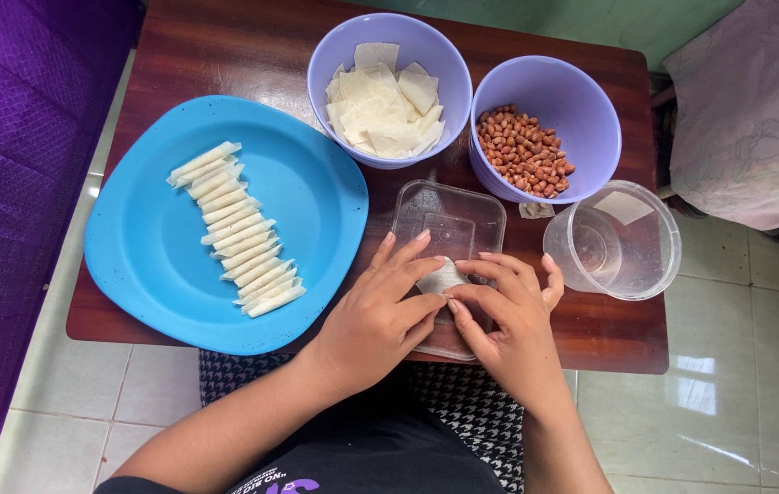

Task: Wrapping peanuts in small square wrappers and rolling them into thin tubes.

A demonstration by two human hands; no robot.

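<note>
My left hand (pixel 380 316) and my right hand (pixel 508 316) meet over a clear plastic lid (pixel 449 215) at the table's front edge. Together their fingertips pinch a small pale wrapper piece (pixel 442 277). On the blue plate (pixel 151 274) to the left lies a row of several rolled pale wrappers (pixel 238 233). Behind the hands, one lilac bowl (pixel 389 37) holds flat wrapper sheets (pixel 385 110), and a second lilac bowl (pixel 582 101) holds peanuts (pixel 522 151).
A clear round plastic container (pixel 614 240) stands at the right on the dark wooden table (pixel 225 55). A scrap of wrapper (pixel 536 210) lies by the peanut bowl. Purple fabric (pixel 5 183) borders the left, a pale cloth (pixel 756 101) the right. Tiled floor (pixel 728 402) lies below.
</note>
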